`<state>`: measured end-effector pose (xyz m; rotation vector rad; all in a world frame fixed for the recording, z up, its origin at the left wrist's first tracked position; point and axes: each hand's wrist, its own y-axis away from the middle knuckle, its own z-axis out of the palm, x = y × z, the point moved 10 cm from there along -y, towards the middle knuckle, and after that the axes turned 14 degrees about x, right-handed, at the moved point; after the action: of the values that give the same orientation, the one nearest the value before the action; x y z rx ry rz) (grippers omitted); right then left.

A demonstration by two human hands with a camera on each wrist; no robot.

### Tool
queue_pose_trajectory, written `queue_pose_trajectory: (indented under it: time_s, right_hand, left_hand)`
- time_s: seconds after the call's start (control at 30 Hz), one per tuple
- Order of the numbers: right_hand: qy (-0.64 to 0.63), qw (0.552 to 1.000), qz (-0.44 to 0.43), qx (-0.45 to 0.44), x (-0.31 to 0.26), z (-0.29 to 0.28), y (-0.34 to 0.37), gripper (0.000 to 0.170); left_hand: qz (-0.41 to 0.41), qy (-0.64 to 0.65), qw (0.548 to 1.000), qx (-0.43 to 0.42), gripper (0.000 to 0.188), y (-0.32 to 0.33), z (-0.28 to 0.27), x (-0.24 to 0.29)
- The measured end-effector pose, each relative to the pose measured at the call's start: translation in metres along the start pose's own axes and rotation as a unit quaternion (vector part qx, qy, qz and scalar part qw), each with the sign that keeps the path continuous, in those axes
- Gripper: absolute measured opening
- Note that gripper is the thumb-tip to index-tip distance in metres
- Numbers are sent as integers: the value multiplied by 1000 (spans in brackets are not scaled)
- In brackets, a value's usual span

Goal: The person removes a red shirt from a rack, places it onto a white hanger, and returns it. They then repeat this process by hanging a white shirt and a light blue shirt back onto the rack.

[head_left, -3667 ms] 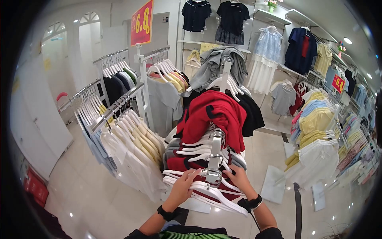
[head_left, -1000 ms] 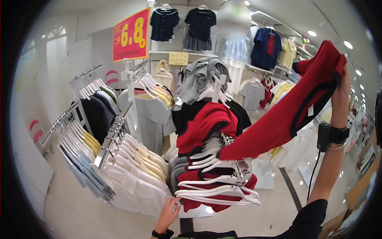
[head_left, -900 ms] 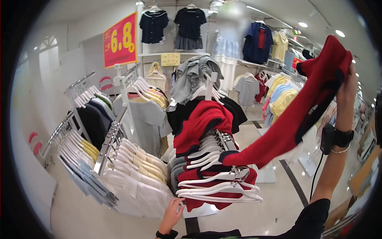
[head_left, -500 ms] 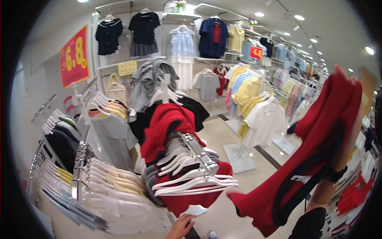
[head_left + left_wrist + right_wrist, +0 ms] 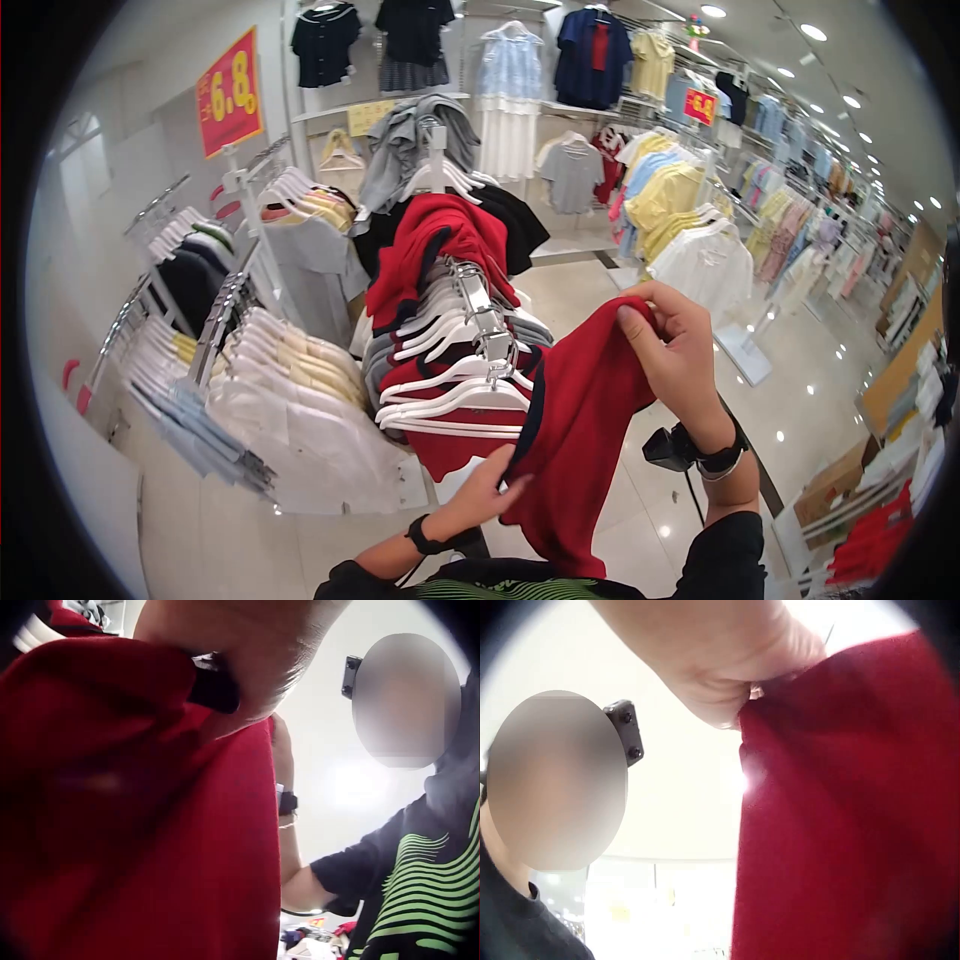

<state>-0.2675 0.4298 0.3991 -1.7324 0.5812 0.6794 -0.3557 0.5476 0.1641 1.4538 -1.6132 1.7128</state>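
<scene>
A red top (image 5: 590, 430) with navy trim hangs between both hands at the near right of a clothes rack (image 5: 484, 310). My right hand (image 5: 685, 355) pinches its upper right part, thumb on the near side. At its left, trimmed edge, my left hand (image 5: 480, 495) holds the cloth, the fingertips partly hidden by it. In the left wrist view the dark trim lies between thumb and fingers of that hand (image 5: 240, 645), above the red cloth (image 5: 165, 840). The right wrist view shows the cloth (image 5: 855, 817) falling from the right hand (image 5: 712, 660).
White hangers (image 5: 455, 408) with red and grey tops fill the rack's near end. Another red top (image 5: 440, 240) and a grey garment (image 5: 415, 150) are draped over it. Racks of white shirts (image 5: 300, 430) stand left; a white top (image 5: 705, 260) hangs right.
The right hand has brought the red top from raised at the right down and leftward, in front of the body. The left hand has moved from beside the hangers to the top's edge.
</scene>
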Motion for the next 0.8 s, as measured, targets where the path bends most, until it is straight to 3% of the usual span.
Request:
queue_pose_trajectory:
  time_s: [0.13,0.27,0.33,0.4,0.43,0.47,0.5,0.53,0.57,0.6,0.67,0.7,0.73,0.8]
  right_hand:
    - [-215,971,100,37,47,-27,-8,10]
    - [-265,952,144,42,87,-46,-2,10]
    - [-213,967,133,32,102,-58,7,9]
    - [-160,979,57,-109,93,-57,44,10]
    - [-181,956,29,-227,70,-36,72,13]
    - [-230,906,-117,-335,24,-18,103,17]
    - [-216,823,-140,-506,8,8,150,21]
    - [-219,723,-90,-649,2,26,198,25]
    - [-200,687,-145,-683,0,30,218,29]
    - [-199,685,-154,-684,8,38,213,29]
    - [-311,802,-174,-479,11,47,151,38]
    - [-232,870,-182,-394,26,54,129,44]
    - [-149,923,-186,-301,41,55,110,51]
    - [-147,949,-157,-232,52,71,105,60]
  left_hand:
    - [65,-125,978,154,22,-10,-52,-2]
    - [74,-196,955,210,19,-19,-94,26]
    - [107,-249,932,242,25,-25,-106,53]
    - [137,-348,886,274,29,-28,-116,70]
    - [121,-334,884,305,27,-27,-122,68]
    - [117,-341,878,315,27,-28,-123,70]
    - [93,-283,898,325,25,-32,-126,67]
    - [73,-222,914,333,24,-36,-127,64]
    - [73,-176,926,327,21,-40,-122,70]
    - [76,-174,932,308,22,-43,-114,76]
    - [99,-136,949,265,25,-46,-99,85]
    - [113,-145,959,216,28,-47,-90,90]
    - [76,-125,975,165,28,-47,-81,87]
    - [123,-203,970,59,27,-43,-55,99]
